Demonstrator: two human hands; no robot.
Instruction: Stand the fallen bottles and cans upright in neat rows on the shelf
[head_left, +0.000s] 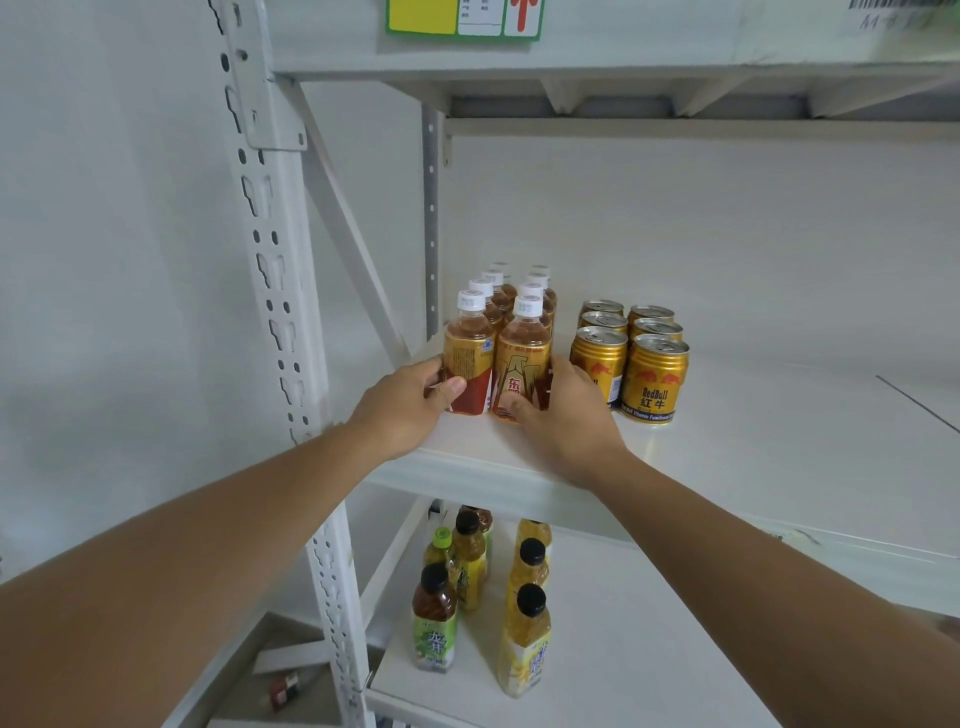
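Two rows of upright white-capped tea bottles stand at the left end of the middle shelf (727, 467). My left hand (410, 405) wraps the front left bottle (469, 348) from its left side. My right hand (566, 415) grips the front right bottle (522, 358) low down from its right side. Both front bottles stand side by side and touch. Right of them, gold Red Bull cans (654, 382) stand upright in two rows of three.
A white perforated upright post (280, 291) and a diagonal brace (353, 244) frame the shelf's left side. On the lower shelf (649, 649), dark-capped and green-capped bottles (527, 639) stand in two rows. A green and yellow label (467, 18) sits on the upper shelf edge.
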